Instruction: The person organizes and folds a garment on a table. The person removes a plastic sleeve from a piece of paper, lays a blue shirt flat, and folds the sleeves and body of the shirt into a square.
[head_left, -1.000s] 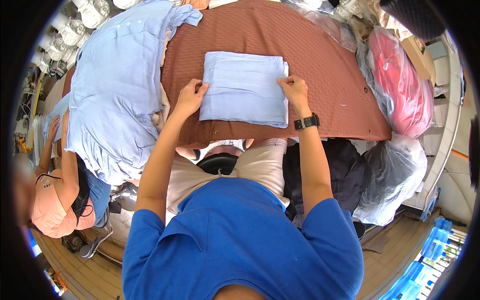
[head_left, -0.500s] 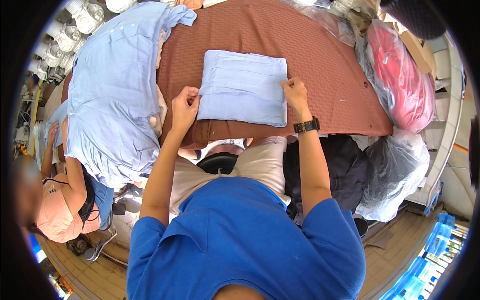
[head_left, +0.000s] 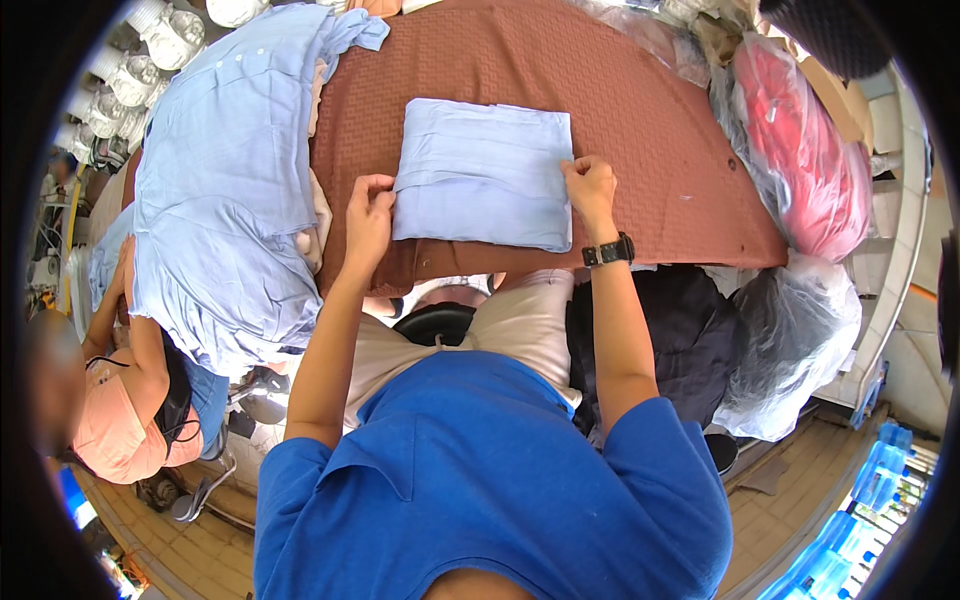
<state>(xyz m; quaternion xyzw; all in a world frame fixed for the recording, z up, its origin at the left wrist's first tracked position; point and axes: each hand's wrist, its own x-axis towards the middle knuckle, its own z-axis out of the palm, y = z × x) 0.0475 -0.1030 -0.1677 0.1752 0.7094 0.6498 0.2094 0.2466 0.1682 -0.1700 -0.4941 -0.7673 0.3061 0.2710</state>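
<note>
A light blue folded garment (head_left: 484, 175) lies flat on the brown textured cloth covering the table in front of me. Its kind is hard to make out in this folded shape; creases run across its top. At its left edge is my left hand (head_left: 370, 222), thumb and forefinger apart, their tips close against the fabric. My right hand (head_left: 594, 192) pinches the opposite edge between thumb and curled fingers. A dark watch (head_left: 609, 250) is on my right wrist.
Light blue shirts (head_left: 225, 170) are heaped at the left. Beyond them sits another person (head_left: 130, 410) in a peach top. At right are red goods in clear plastic (head_left: 795, 150), another clear plastic bag (head_left: 795, 350) and black fabric (head_left: 655, 350). The brown cover (head_left: 670, 170) spreads around the garment.
My left hand has eased slightly left, its thumb and forefinger parting at the garment's edge. The right hand stays at its edge. The garment keeps its folded shape.
</note>
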